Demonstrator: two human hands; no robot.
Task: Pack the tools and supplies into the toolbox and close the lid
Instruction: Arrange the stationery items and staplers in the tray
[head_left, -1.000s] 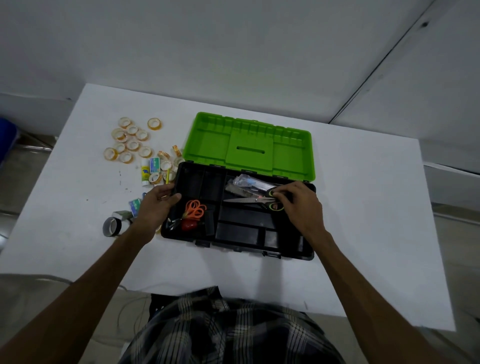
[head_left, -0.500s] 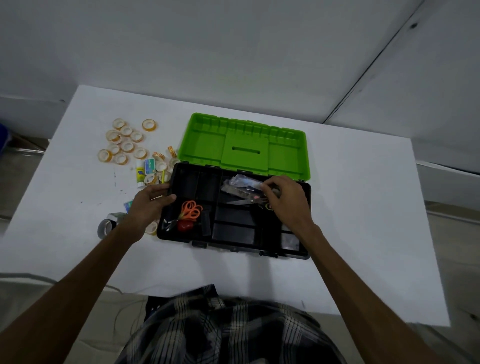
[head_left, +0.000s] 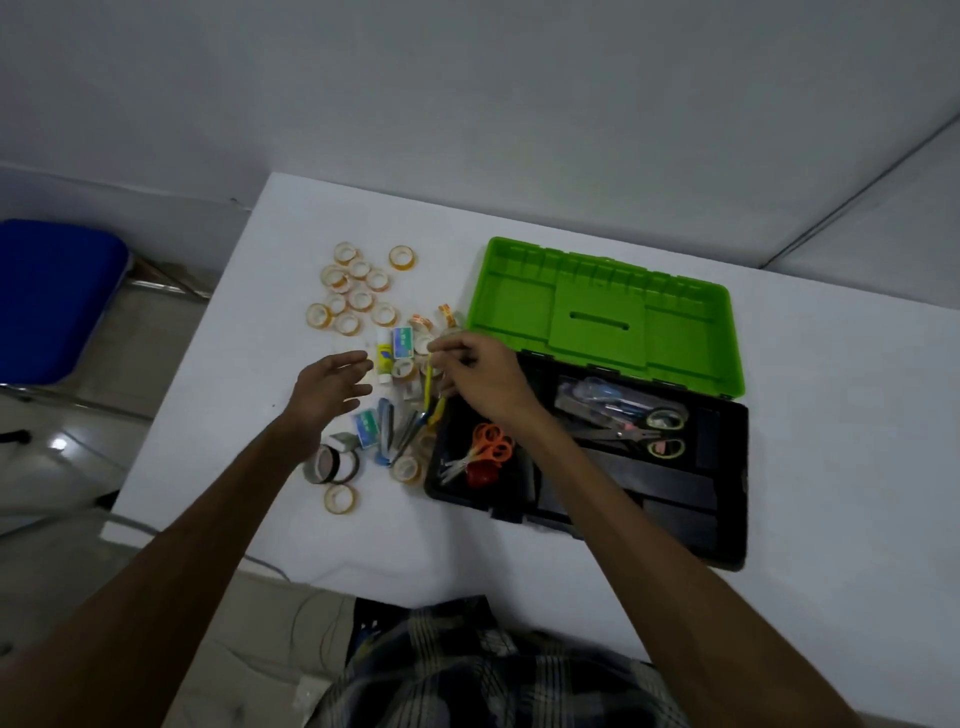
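Note:
The toolbox's black base (head_left: 730, 467) stands open on the white table (head_left: 831, 415), its green lid (head_left: 597, 312) folded back. Inside lie orange scissors (head_left: 488, 449), green-handled scissors (head_left: 660, 431) and a clear packet (head_left: 592, 392). Left of the box is a pile of loose supplies: a yellow pen (head_left: 427, 387), a glue stick (head_left: 384, 356), small staple boxes (head_left: 402, 342) and a blue tool (head_left: 384, 431). My right hand (head_left: 483, 374) reaches across the box's left corner, fingers curled down onto this pile; what they pinch is blurred. My left hand (head_left: 332, 387) hovers beside the pile, fingers spread, holding nothing.
Several small clear tape rolls (head_left: 358, 291) lie scattered at the table's back left. A dark tape roll (head_left: 330, 465) and another clear roll (head_left: 340, 499) sit near the front left edge. A blue chair (head_left: 52, 296) stands off the table's left side.
My right hand left the green-handled scissors in the box and crossed left to the loose pile. My left hand lifted off the box's left corner and opened. The view swung left.

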